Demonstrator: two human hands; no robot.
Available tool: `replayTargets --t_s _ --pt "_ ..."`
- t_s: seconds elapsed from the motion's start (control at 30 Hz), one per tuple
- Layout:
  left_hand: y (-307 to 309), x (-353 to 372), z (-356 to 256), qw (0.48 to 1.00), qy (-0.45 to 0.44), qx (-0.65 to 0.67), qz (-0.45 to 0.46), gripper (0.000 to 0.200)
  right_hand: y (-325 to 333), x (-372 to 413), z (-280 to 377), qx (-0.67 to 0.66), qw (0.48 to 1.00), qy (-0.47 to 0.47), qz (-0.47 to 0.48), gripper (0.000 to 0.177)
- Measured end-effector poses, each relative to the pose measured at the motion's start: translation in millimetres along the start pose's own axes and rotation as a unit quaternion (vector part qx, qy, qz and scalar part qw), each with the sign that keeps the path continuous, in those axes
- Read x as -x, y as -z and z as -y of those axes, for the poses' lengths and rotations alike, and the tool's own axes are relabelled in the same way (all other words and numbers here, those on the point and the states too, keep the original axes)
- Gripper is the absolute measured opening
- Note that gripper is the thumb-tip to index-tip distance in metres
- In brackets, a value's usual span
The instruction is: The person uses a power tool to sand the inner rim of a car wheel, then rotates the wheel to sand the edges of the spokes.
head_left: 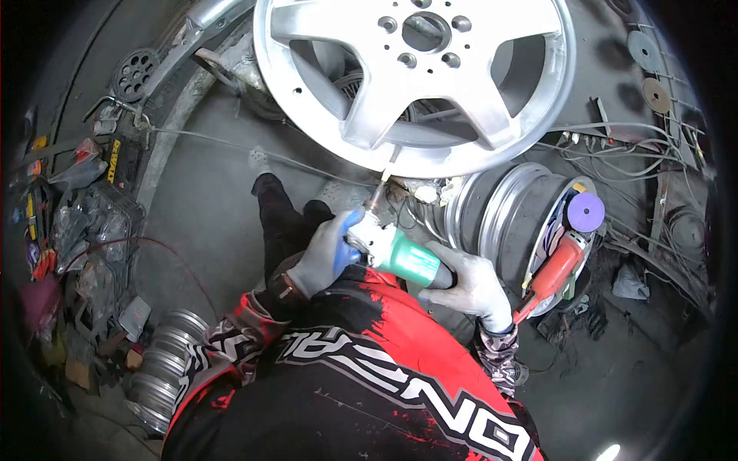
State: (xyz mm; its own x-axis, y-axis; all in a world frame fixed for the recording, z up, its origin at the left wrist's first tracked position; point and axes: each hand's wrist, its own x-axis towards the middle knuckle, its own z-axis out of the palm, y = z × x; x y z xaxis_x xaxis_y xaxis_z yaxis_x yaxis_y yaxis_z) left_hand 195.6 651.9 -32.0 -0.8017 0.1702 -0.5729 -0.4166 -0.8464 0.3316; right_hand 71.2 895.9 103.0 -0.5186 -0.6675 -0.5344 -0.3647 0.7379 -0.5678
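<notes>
Left hand (pixel 323 257), gloved, is clamped round the nose of the green grinder (pixel 407 263). The right hand (pixel 470 286) grips its rear body. The tool's long axis runs up and away from the chest. Its bit meets the lower rim of the alloy wheel (pixel 373 100), nearer the left hand.

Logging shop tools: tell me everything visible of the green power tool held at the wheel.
The green power tool has a teal, plastic-looking body, a pale metal-looking head and a thin shaft whose tip meets the lower lip of the silver alloy wheel. It slants nose-up toward the wheel. The gloved left hand wraps the head; the gloved right hand grips the rear. The bit is too small to make out.
</notes>
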Motion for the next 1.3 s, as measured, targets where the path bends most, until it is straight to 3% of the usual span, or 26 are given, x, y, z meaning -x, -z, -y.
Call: replayTargets --t_s 0.03,0.13,0.17,0.2,0.33,0.4,0.47,0.67,0.7,0.73,0.77,0.9,0.97,1.0,1.03,1.07,1.1,1.13,1.17,1.2,1.23,1.27,1.3 --pt "-6.7 -8.1 3.4 0.992 0.043 0.117 0.028 0.040 4.3 5.9 -4.0 0.012 1.000 -0.004 -0.006 0.081" --pt "-30.1 -20.7 11.0 0.982 0.063 0.147 0.103 0.037 25.3 25.2 -6.0 0.029 0.998 -0.047 -0.012 0.082" --pt "-44.5 -25.2 10.9 0.986 0.092 0.130 0.042 0.037 30.0 31.7 -10.1 0.044 0.998 -0.043 -0.026 0.083" --pt "-19.7 -48.3 41.2 0.971 0.076 0.165 0.152 0.036 38.9 37.4 -8.5 0.055 0.995 -0.080 -0.012 0.084" --pt "-77.2 -33.0 9.6 0.998 0.049 -0.008 0.045 0.036 49.3 48.7 -17.2 0.064 0.995 -0.065 -0.040 0.084" --pt "-74.7 -33.0 14.0 0.996 0.032 -0.079 0.002 0.036 50.1 47.6 -17.5 0.075 0.994 -0.072 -0.036 0.084" --pt "-44.9 -41.8 33.3 0.989 0.046 0.116 0.074 0.037 45.1 40.6 -15.3 0.078 0.995 -0.058 -0.020 0.083" --pt "13.7 -11.6 28.2 0.968 0.061 0.214 0.118 0.032 11.2 10.0 -10.3 0.045 0.999 -0.007 0.009 0.081" --pt "23.6 -1.9 29.4 0.993 -0.063 -0.057 0.079 0.036 5.5 3.3 -9.7 0.042 0.999 -0.005 0.007 0.081" --pt "32.8 5.8 26.9 0.928 -0.180 -0.323 0.035 0.044 0.6 -3.5 -8.5 0.025 1.000 0.012 0.011 0.080" --pt "40.0 12.6 18.1 0.829 -0.298 -0.470 0.053 0.064 -2.9 -6.8 -7.1 0.009 0.999 0.027 0.016 0.079" --pt "40.0 15.6 10.3 0.816 -0.298 -0.494 0.044 0.069 -6.5 -5.9 -3.6 0.019 1.000 0.018 0.004 0.079" --pt "21.3 10.1 11.8 0.907 -0.213 -0.356 0.069 0.062 -1.7 4.2 -8.6 0.030 1.000 0.006 -0.002 0.079" --pt "18.8 -2.2 16.8 0.908 -0.212 -0.354 0.074 0.062 1.2 11.3 -10.4 0.031 0.999 0.001 -0.003 0.079" --pt "18.8 -21.2 22.3 0.991 -0.038 -0.051 0.117 0.060 4.9 19.8 -11.0 0.036 0.999 -0.007 -0.024 0.079" --pt "7.7 -31.9 21.8 0.945 0.142 0.257 0.144 0.058 8.7 27.7 -10.9 0.042 0.998 -0.013 -0.044 0.079" --pt "-5.6 -33.5 25.3 0.935 0.116 0.277 0.187 0.043 13.3 34.7 -9.7 0.060 0.997 -0.038 -0.044 0.080" --pt "-10.2 -35.2 30.6 0.935 0.117 0.279 0.188 0.043 14.1 41.0 -11.8 0.061 0.996 -0.040 -0.043 0.080" --pt "-11.9 -35.5 36.7 0.979 -0.107 -0.067 0.159 0.038 13.7 46.8 -14.2 0.057 0.996 -0.047 -0.057 0.080" --pt "-13.1 -35.5 43.5 0.855 -0.313 -0.401 0.102 0.036 13.0 49.9 -14.5 0.053 0.995 -0.054 -0.071 0.081" --pt "-17.6 -35.1 48.0 0.892 -0.287 -0.336 0.099 0.040 12.8 49.5 -11.2 0.051 0.995 -0.057 -0.072 0.084" --pt "-16.1 -34.6 47.2 0.892 -0.288 -0.335 0.098 0.040 11.1 47.7 -9.9 0.052 0.995 -0.056 -0.071 0.084" --pt "-11.9 -32.9 44.3 0.950 -0.193 -0.234 0.078 0.039 7.7 44.9 -8.9 0.051 0.995 -0.056 -0.063 0.084"
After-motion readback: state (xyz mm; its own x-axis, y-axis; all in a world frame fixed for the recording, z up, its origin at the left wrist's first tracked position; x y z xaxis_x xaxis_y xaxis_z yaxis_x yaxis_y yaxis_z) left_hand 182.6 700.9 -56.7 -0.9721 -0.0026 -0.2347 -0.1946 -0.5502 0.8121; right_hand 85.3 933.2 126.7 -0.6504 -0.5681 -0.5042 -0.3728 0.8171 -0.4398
